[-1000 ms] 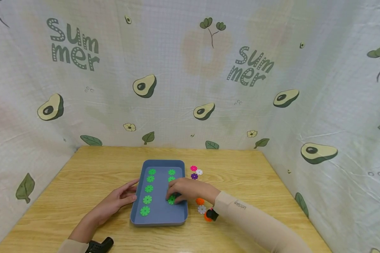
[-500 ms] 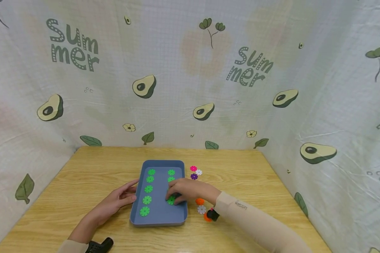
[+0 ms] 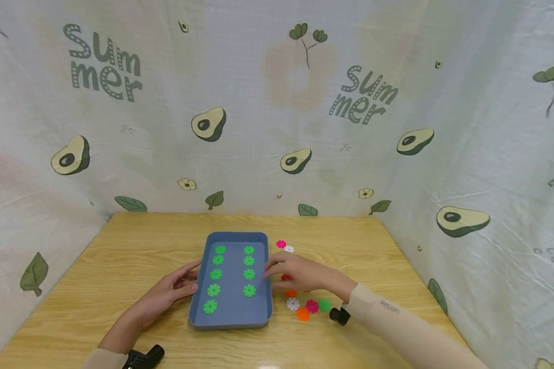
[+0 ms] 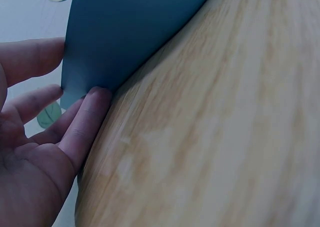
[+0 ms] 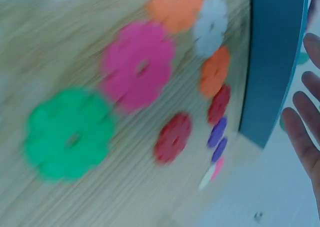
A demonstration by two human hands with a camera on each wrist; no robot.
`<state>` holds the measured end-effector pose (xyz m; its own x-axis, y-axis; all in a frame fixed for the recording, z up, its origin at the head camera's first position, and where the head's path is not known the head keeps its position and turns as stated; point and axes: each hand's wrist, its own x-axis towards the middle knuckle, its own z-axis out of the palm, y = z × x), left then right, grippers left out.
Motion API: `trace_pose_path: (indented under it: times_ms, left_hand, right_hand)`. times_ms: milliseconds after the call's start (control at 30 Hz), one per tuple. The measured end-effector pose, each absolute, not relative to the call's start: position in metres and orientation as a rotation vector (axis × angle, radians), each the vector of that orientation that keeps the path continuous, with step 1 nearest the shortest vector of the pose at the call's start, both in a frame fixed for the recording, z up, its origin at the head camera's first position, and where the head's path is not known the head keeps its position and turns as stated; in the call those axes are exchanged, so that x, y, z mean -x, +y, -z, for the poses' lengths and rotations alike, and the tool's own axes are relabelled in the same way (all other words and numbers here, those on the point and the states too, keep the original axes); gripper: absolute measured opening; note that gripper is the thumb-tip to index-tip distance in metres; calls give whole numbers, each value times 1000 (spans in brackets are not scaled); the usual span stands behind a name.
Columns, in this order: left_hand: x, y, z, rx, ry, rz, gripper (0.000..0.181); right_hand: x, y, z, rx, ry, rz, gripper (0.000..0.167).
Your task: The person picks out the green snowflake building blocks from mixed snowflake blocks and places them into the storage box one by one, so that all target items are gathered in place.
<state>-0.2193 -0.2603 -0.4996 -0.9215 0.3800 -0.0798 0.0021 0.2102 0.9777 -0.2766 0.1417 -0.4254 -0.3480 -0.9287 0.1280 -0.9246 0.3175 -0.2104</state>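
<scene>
A blue-grey tray (image 3: 231,313) holds flower-shaped green plastic discs, such as one snowflake disc (image 3: 210,307), in two columns. The left column runs longer than the right, whose nearest piece is another green disc (image 3: 249,290). Along the tray's left side my left hand (image 3: 173,289) rests with extended fingers. In the left wrist view, its fingertips (image 4: 100,94) touch the outer wall by the table. My right hand (image 3: 300,271) hovers over the tray's right rim, fingers spread and slightly bent. Nothing shows between the fingers (image 5: 300,127) in the right wrist view.
Right of the tray lie loose discs: a green disc (image 3: 324,305), a magenta disc (image 3: 312,306), an orange disc (image 3: 303,314), a white disc (image 3: 293,304) and several others partly under my right hand. A printed curtain (image 3: 254,102) hangs behind the wooden table (image 3: 143,246).
My right hand has let go of the nearest green disc in the right column and moved right, out over the rim. That column and more loose discs now show. My left hand stays put.
</scene>
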Motion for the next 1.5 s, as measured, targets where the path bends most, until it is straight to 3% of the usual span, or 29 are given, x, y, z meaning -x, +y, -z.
trace_pose_path:
  times_ms: [300, 667, 1500]
  left_hand:
    - [220, -259, 499, -348, 2204, -1750, 73]
    - [219, -260, 498, -355, 2201, -1743, 72]
    - [219, -261, 499, -362, 2220, -1733, 71]
  right_hand:
    - [262, 205, 426, 1559, 2595, 471, 24]
    - [243, 258, 445, 1437, 2574, 503, 32]
    - [245, 269, 455, 1407, 2575, 505, 18]
